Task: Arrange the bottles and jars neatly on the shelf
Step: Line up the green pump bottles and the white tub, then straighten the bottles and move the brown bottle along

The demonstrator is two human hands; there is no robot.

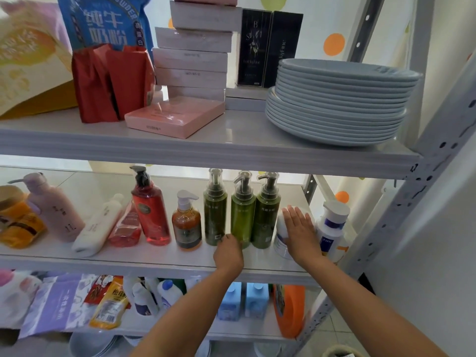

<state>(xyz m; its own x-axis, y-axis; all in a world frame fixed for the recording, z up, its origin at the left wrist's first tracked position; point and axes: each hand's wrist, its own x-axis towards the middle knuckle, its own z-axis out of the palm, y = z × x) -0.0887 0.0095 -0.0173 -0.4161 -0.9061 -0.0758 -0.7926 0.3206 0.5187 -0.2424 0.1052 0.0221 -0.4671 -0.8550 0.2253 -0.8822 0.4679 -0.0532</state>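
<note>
Three green pump bottles stand upright in a row on the middle shelf. My left hand touches the base of the middle one, fingers curled. My right hand lies flat, fingers spread, against a white jar right of the green bottles. A white bottle with a blue label stands beside the jar. Left of the green bottles stand an amber pump bottle and a red pump bottle. A pale red bottle, a white bottle and a pink bottle lean further left.
Orange packets sit at the shelf's far left. The upper shelf holds a stack of grey plates, stacked boxes, a pink box and red bags. The lower shelf has pouches, blue bottles and an orange jug. A metal upright bounds the right.
</note>
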